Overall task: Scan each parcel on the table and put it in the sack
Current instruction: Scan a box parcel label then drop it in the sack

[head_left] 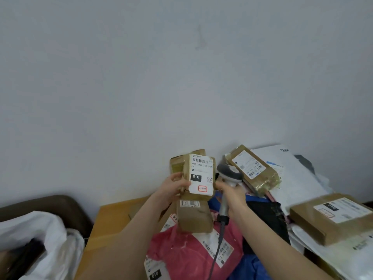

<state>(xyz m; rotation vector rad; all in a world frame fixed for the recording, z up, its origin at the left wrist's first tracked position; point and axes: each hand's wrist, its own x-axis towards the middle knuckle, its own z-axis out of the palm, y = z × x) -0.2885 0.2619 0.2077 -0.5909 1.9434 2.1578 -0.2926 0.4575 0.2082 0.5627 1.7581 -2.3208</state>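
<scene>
My left hand point(175, 186) grips a small brown cardboard parcel point(198, 174) by its left edge and holds it upright above the table, its white label with barcode and "010" facing me. My right hand point(230, 191) grips the handle of a grey corded barcode scanner point(229, 172), whose head sits just right of the parcel's label. The white woven sack point(50, 237) lies open at the lower left, beside the table.
The wooden table point(113, 219) carries a heap of parcels: a brown box point(194, 218) under the held one, a pink mailer point(187, 253), a brown box point(253, 168) leaning at the back, a flat box point(333, 217) at right, white and blue mailers. The wall stands close behind.
</scene>
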